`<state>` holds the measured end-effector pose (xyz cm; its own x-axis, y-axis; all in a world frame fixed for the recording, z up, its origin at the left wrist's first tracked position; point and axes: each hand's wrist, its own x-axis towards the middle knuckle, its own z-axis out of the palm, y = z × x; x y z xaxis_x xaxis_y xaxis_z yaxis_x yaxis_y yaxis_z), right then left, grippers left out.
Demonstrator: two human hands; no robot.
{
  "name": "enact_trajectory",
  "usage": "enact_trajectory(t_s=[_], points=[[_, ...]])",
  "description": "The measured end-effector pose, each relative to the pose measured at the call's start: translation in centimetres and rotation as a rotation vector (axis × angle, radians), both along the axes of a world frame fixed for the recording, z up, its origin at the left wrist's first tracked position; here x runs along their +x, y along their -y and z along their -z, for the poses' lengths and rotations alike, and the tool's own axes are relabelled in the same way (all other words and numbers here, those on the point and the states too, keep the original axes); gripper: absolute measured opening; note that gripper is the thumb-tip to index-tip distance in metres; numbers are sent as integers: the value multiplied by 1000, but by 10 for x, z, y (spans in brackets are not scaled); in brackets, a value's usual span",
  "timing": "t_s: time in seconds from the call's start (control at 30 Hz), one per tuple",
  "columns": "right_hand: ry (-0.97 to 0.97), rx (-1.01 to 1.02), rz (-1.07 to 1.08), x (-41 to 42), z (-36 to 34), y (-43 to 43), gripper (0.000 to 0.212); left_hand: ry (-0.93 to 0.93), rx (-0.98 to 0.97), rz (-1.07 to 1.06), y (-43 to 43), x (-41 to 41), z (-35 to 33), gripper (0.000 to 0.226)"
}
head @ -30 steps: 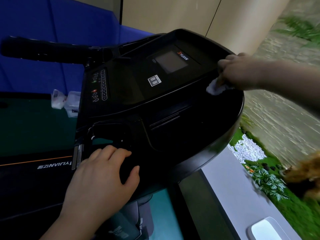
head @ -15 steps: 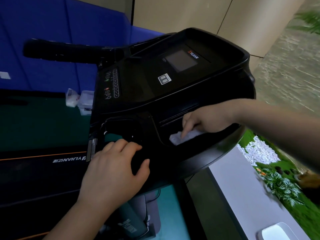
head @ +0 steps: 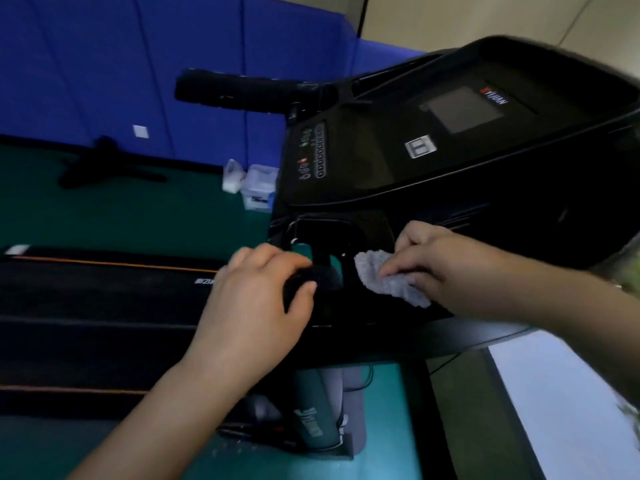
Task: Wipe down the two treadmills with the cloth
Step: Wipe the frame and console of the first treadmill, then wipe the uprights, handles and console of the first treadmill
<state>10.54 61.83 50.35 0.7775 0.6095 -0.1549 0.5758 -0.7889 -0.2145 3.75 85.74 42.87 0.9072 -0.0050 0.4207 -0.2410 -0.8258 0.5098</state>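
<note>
cloth (head: 391,278): likely handling soft, light; gripping best mid-bunch
right hand (head: 436,261): pinching cloth against console (head: 381,168) near edge
left hand (head: 256,306): gripping console's left corner

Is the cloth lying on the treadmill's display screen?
No, the right hand presses the cloth on the lower front part of the console, well below the screen.

nubby grey cloth (head: 388,278), glossy black plastic console (head: 363,174)

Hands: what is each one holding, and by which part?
Right hand holds the cloth by one edge; left hand grips the near corner of the treadmill console.
</note>
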Motion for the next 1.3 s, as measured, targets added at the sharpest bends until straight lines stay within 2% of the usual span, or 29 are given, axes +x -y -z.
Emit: enact_trajectory(t_s=[0.13,0.3,0.47,0.6,0.77,0.9,0.97,1.03,1.13,1.2,1.3], points=[[296,120,-63,-18,42,-34,29,22,1,-281,-64,-30,9,32],[357,219,31,-36,68,-86,42,-71,-19,-682,-155,-75,32,30],[325,230,214,-49,76,-142,44,-149,-29,-776,-234,-92,39,48],[301,258,345,-64,80,-193,45,-163,-40,-680,-302,-86,38,54],[379,308,448,-83,91,-266,39,-280,-177,-295,-364,-79,48,44],[396,334,445,-102,102,-340,35,-272,-158,-54,-387,-82,53,48],[303,476,427,-110,97,-377,32,-226,-202,-13,-398,-83,48,41],[208,662,438,-120,88,-411,31,-163,-351,-1,-403,-83,38,34],[287,798,452,-130,79,-454,33,-181,-645,124,-396,-80,18,35],[276,865,445,-132,77,-474,36,-188,-675,231,-387,-75,7,41],[80,1015,416,-129,72,-488,39,-152,-602,256,-376,-64,-2,41]])
